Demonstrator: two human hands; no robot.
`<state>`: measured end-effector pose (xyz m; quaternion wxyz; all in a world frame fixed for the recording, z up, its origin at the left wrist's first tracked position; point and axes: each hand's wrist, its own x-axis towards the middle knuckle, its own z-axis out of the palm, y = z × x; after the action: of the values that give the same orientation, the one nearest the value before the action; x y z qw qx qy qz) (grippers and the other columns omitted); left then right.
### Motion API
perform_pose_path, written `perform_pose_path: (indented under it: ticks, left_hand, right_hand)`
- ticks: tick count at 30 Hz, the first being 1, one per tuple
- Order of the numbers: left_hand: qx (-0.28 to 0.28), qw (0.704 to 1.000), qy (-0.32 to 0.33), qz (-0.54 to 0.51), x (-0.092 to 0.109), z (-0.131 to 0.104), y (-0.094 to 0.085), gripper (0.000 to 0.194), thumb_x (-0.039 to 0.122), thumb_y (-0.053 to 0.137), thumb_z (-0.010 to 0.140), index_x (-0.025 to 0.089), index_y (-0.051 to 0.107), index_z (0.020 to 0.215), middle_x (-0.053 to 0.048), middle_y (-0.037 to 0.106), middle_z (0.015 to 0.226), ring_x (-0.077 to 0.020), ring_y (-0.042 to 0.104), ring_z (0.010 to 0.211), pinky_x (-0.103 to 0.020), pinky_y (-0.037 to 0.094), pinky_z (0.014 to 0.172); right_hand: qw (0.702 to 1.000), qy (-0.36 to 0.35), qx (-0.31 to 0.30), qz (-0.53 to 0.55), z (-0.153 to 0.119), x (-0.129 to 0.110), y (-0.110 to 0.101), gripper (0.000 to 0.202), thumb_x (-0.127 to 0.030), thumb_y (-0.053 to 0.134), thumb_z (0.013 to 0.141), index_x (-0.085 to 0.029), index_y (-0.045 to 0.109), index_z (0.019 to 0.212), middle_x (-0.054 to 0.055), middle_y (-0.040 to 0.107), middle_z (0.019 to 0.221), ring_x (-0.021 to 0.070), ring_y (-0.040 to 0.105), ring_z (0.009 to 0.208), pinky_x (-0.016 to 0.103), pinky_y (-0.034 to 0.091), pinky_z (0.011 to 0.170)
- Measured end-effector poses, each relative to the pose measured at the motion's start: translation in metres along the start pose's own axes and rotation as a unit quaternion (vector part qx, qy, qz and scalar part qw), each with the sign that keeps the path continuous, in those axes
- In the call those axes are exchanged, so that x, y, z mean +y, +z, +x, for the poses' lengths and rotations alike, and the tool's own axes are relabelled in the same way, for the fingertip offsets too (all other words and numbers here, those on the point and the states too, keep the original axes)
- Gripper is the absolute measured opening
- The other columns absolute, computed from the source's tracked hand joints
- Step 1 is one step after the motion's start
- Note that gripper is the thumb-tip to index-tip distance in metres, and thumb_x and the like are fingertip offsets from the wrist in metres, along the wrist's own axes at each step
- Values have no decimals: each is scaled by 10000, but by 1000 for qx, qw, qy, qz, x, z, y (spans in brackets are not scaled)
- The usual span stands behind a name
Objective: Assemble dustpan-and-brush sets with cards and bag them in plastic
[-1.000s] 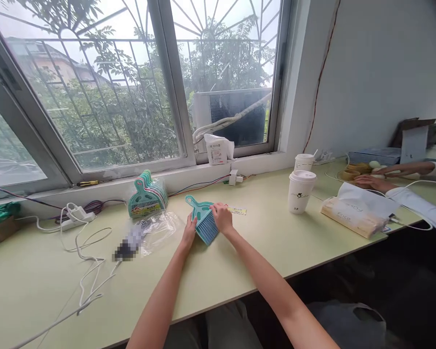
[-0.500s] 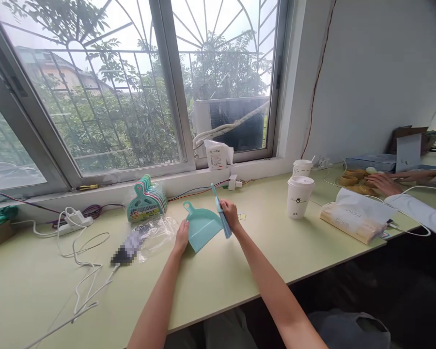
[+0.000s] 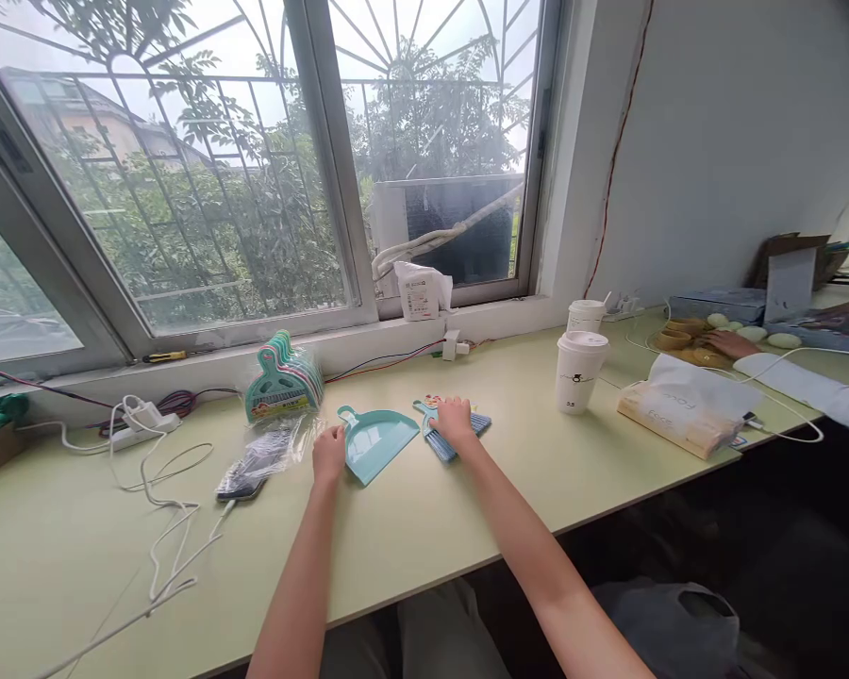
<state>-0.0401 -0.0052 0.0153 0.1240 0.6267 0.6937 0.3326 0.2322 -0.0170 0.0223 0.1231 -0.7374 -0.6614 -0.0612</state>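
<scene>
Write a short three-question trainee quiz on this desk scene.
1. True or false: the right hand rests on the small brush.
2. What lies just right of the left hand? A) dustpan B) cup C) phone
3. How many lidded paper cups stand on the desk?

Key: 1 true. 2 A, the dustpan. 3 two: the front cup and the back cup.

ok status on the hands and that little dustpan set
Left hand open, resting at the teal dustpan edge. Right hand flat on the small brush, on the desk beside the pan. Plastic bag just left; coffee cups right.
</scene>
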Motion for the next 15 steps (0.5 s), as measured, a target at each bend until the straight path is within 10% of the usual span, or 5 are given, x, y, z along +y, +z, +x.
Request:
perform_pose_path:
  ticks: [9, 15]
  left_hand:
    - [-11, 1000, -8, 16, 6, -8, 6, 207, 205, 510, 815, 157, 629, 977, -111, 691, 871, -262, 639, 891, -315, 457, 744]
    - [-178, 949, 246, -84, 38, -31, 12, 282, 395, 464, 887, 220, 670, 807, -65, 672, 842, -222, 622, 823, -327, 488, 770]
  right_hand:
    - [993, 43, 27, 109, -2, -5, -17, 187, -300, 597, 820, -176, 672, 938, 108, 671, 1036, 217, 594, 976, 303, 347, 829]
    - [979, -131, -31, 155, -11, -26, -16, 126, -323, 682, 798, -220, 668, 870, 29, 699, 953, 188, 609, 941, 242, 377, 713]
